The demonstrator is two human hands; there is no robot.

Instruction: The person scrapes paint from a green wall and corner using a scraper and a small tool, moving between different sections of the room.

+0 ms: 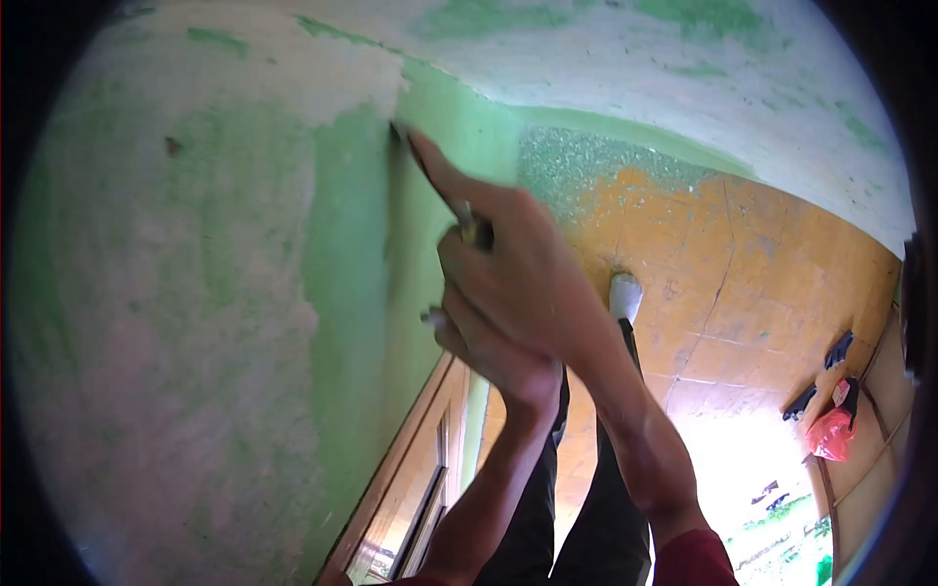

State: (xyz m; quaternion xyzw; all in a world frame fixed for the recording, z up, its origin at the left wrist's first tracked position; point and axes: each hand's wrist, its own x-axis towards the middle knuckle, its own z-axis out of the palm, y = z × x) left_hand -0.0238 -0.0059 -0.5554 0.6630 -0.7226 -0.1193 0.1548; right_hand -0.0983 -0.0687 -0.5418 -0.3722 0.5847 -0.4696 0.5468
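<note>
My right hand is closed around a thin hand scraper, its index finger stretched along the tool toward the wall. The dark tip meets or nearly meets the green wall close to the corner; contact is hard to tell. Just below, my left hand is closed and overlaps the right. A small greyish end pokes out by its fingers, but most of what it grips is hidden. Pale, whitish patches cover much of the wall on the left, with bare green beside the corner.
Green flakes litter the orange tiled floor. A wooden door frame stands below left. My foot in a white covering is on the floor. At right lie dark footwear and a red plastic bag, near bright light.
</note>
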